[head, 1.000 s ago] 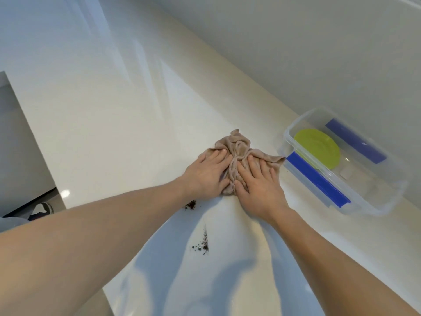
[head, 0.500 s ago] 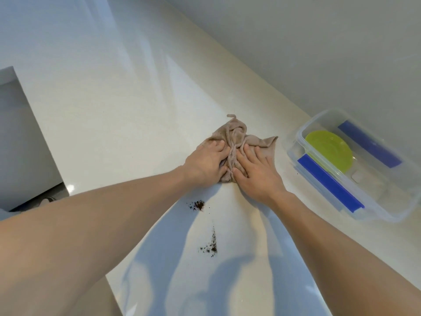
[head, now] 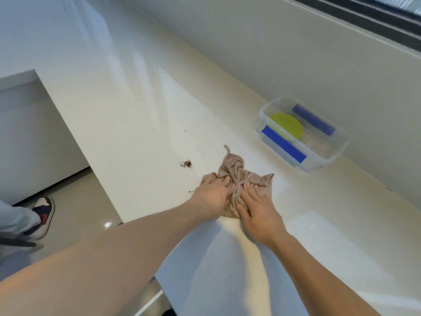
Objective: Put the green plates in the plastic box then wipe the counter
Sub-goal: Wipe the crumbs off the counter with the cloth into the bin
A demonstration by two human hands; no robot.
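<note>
White counter (head: 136,99): left hand (head: 211,199) and right hand (head: 257,213), both laid flat, press the cloth (head: 234,169) beneath.

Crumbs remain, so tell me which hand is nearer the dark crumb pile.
Left. The left hand presses the cloth just right of the crumb pile; the right hand presses it beyond the left hand, farther from the pile.

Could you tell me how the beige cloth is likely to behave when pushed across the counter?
The cloth looks floppy: it bunches into folds between the left hand and right hand, so it will probably crumple. On the glossy counter it should glide easily.
</note>
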